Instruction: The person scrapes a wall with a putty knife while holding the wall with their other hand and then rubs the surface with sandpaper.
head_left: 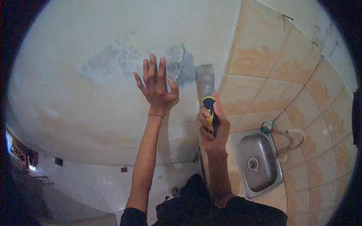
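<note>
My left hand (157,84) lies with its fingers spread against the pale wall (94,120), over the lower edge of a grey, flaking patch (113,62). A thin dark band circles that wrist. To its right, my right hand (215,126) is wrapped round the black and yellow handle of a putty knife (206,81). The wide metal blade points up, close to the wall, just right of the darker grey part of the patch. Whether the blade touches the wall I cannot tell.
Tan patterned tiles (256,56) cover the wall on the right. Below them a metal sink (258,164) is set in a counter, with a green packet (267,126) at its top corner. A tiled floor (90,184) shows at the lower left.
</note>
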The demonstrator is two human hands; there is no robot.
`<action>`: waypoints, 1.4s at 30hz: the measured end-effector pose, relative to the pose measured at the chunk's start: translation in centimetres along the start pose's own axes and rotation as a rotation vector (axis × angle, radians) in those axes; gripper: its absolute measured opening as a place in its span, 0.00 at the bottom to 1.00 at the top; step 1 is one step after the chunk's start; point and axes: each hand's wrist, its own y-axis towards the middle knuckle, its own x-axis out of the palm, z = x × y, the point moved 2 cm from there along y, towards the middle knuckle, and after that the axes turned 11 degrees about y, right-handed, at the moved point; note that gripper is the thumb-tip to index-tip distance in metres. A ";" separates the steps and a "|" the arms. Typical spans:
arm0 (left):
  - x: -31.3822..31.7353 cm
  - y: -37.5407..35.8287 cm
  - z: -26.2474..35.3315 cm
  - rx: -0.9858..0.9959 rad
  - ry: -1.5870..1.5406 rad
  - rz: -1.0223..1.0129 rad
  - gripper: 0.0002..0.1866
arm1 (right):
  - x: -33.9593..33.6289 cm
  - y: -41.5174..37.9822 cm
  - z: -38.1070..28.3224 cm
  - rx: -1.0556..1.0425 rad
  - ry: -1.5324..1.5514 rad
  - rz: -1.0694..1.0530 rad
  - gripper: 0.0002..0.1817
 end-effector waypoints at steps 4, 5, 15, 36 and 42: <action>-0.3 -0.1 0.2 -0.006 -0.008 -0.019 0.35 | -0.4 -0.4 0.2 0.006 0.028 -0.003 0.32; -0.2 0.1 0.1 0.000 -0.003 -0.017 0.35 | -0.5 -0.4 0.2 0.011 0.040 -0.008 0.32; -0.1 0.2 0.2 0.002 0.024 0.000 0.36 | -1.2 0.3 -0.1 0.014 -0.011 -0.031 0.33; 0.1 0.1 0.4 0.018 0.034 0.016 0.35 | -1.9 1.4 -0.1 0.074 0.162 -0.109 0.33; 0.2 0.0 0.3 0.019 0.038 0.026 0.34 | -0.9 1.4 -0.6 0.044 0.069 -0.088 0.34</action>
